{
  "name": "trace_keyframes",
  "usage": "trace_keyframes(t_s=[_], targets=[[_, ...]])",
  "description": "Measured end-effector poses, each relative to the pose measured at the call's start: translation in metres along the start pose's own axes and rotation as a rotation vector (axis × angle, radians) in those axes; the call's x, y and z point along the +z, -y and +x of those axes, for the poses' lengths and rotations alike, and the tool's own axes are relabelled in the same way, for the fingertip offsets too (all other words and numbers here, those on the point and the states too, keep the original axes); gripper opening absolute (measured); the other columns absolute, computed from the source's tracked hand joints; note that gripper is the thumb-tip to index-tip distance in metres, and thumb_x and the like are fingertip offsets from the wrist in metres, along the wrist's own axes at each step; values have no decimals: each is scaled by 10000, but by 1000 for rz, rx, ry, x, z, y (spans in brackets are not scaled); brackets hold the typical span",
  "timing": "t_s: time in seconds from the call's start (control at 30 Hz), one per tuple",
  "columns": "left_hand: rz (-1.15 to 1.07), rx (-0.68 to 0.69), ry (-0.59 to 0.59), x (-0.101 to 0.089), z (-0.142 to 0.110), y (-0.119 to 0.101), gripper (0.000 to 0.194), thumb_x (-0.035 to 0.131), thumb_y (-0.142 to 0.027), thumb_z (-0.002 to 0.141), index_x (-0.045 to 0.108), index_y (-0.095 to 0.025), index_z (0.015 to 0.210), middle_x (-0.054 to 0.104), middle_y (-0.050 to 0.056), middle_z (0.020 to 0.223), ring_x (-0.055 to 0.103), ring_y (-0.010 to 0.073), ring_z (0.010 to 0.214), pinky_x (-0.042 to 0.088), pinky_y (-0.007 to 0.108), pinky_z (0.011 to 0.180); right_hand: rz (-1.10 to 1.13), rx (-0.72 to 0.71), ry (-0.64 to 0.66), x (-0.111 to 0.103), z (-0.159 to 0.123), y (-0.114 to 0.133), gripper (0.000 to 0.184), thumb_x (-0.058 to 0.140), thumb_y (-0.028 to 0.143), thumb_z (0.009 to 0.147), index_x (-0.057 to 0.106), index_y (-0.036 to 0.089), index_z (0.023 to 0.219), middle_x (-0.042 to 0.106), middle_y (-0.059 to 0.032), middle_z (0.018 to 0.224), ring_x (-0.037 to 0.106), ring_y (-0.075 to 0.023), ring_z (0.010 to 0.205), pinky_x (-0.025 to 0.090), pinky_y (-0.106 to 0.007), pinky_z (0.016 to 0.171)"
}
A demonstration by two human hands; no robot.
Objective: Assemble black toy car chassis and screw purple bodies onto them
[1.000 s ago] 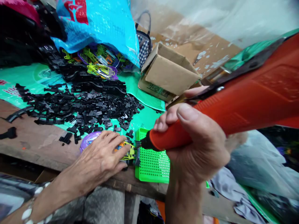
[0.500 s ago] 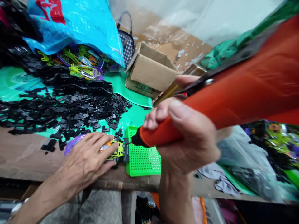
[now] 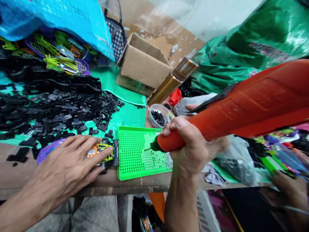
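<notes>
My left hand point(image 3: 69, 166) lies flat, fingers spread, pressing down a small toy car point(image 3: 104, 154) with yellow, orange and black parts on the wooden table edge. My right hand point(image 3: 193, 146) is wrapped around an orange electric screwdriver point(image 3: 241, 108), whose black tip hovers over a green perforated tray point(image 3: 135, 153) holding screws at its right side. The tip is apart from the toy car, to its right.
A heap of black plastic parts point(image 3: 55, 112) covers a green sheet behind the toy. A cardboard box point(image 3: 142, 66), a gold cylinder point(image 3: 172, 80) and a small clear bowl of dark screws point(image 3: 158, 116) stand behind the tray. Another person's hand point(image 3: 287, 180) is at lower right.
The screwdriver tip has left the toy car's end and moved right over the green tray. My view has swung right, bringing the bowl and the green bag into view.
</notes>
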State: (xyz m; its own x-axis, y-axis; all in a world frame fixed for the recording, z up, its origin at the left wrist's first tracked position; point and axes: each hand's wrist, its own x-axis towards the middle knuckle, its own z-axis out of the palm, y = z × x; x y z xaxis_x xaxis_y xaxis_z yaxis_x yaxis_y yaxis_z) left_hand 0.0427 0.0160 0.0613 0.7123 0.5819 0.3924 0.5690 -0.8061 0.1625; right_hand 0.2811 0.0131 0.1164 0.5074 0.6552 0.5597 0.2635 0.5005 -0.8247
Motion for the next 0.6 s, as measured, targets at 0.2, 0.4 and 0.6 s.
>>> trace_keyframes(t_s=[0.2,0.4,0.6], targets=[[209,138,53,4,-3,6,351,506,-185,857,629,-252,1178,601,123,1012,527,289,916,447,423,753,-4,58,14,-1,-2,-7,213,748,258,696,624,205,861,603,83,571,577,-140,437,507,-301,458],[228,103,46,2,1,1,343,457,-160,857,693,-252,1087,607,113,910,524,276,831,463,423,707,-25,65,21,-1,-2,-10,190,757,247,694,626,199,822,613,73,585,585,-142,435,492,-298,441],[157,9,80,5,-3,1,357,403,-229,917,658,-297,1157,577,63,970,573,236,859,533,446,703,-38,46,-15,-1,-4,-8,210,761,268,683,654,227,859,605,76,565,573,-146,432,485,-309,446]])
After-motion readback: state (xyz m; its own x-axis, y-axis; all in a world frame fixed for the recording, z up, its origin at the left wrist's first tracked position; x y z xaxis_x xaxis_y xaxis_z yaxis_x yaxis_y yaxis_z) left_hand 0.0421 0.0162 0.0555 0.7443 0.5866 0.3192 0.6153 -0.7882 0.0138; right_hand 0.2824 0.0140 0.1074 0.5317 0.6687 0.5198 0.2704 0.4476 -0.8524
